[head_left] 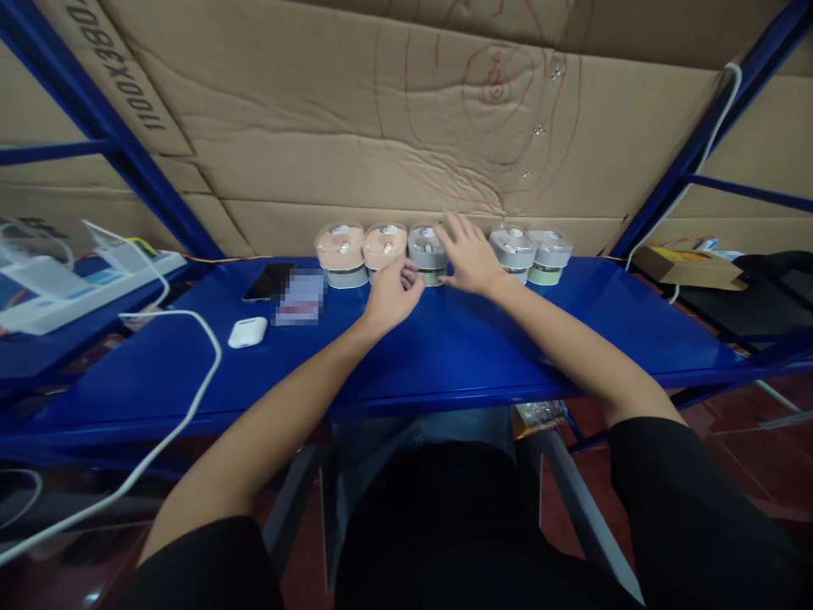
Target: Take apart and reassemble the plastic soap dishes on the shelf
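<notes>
Small oval plastic containers with clear lids stand two high in a row. The middle stack has a grey container [427, 246] over a green container [433, 277]. My right hand [473, 258] is at its right side, fingers spread, fingertips by the lid and thumb by the green container. I cannot tell if it touches them. My left hand [392, 296] is low at the stack's front left, fingers loosely bent, with nothing visible in them. It partly covers the stack topped by a peach container [384, 243]. At the left end, another peach container [340, 248] sits on a grey container [348, 277].
Right of my hands stand more stacks, topped by a grey container [511, 246] and another grey container [550, 246]. A phone [270, 281], a blurred-out item [301, 298] and a white earbud case [247, 332] lie left on the blue table [457, 356]. A white cable [212, 373] crosses the left side.
</notes>
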Motion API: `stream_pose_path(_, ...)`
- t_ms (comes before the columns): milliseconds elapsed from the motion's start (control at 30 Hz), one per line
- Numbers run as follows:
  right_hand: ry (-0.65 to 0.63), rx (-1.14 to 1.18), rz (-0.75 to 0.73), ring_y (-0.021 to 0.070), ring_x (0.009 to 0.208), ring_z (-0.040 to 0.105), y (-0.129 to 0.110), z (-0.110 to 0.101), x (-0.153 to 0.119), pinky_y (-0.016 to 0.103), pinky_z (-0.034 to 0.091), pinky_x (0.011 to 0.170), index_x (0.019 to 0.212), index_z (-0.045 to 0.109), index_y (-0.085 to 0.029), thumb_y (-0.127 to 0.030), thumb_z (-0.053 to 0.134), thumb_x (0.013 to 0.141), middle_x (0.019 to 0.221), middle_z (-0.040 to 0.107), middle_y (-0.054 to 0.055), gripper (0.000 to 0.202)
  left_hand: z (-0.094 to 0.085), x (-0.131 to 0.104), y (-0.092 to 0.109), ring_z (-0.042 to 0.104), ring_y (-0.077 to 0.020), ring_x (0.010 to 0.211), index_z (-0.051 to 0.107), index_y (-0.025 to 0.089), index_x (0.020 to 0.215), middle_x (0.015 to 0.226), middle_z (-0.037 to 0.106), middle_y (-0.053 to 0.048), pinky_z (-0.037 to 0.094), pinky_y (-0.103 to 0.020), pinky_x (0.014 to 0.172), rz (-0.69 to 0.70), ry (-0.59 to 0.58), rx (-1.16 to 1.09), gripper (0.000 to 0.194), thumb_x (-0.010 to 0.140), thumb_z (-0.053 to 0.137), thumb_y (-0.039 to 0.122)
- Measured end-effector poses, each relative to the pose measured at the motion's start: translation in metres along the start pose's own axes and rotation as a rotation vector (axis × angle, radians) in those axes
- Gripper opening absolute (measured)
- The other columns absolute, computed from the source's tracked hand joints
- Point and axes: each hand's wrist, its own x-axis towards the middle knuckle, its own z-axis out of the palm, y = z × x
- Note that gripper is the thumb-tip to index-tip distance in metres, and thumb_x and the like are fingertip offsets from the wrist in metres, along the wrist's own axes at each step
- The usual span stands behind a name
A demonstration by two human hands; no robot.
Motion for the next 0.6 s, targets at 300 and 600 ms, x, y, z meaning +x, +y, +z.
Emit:
stream_pose_path(300, -0.059, -0.019, -0.075, 0.0492, 0.169, 0.042, -0.015, 0.015, -0.001, 0.066, 0.037, 0.136, 0.172, 0.047, -0.005, -0.018, 0.078, 0.094, 0.182, 0.046, 0.032, 0.085, -0.008, 0.006, 0.003, 0.067, -0.0170, 0.070, 0.069, 0.023, 0.090, 0.077, 0.072, 0.001, 0.058, -0.033, 0.074, 0.031, 0.121, 0.007, 0.011, 0.093, 0.074, 0.014)
stream_pose_path(600, 0.175, 0.352, -0.120, 0.0460, 0.161, 0.052, 0.012, -0.022, -0.092, 0.068, 0.044, 0.135, 0.166, 0.052, -0.025, -0.034, 0.071, 0.093, 0.169, 0.057, 0.021, 0.076, -0.011, 0.009, -0.004, 0.077, -0.0282, 0.114, 0.066, 0.024, 0.132, 0.131, 0.077, -0.013, 0.065, -0.045, 0.098, 0.111, 0.008, -0.104, 0.049, 0.091, 0.091, 0.037)
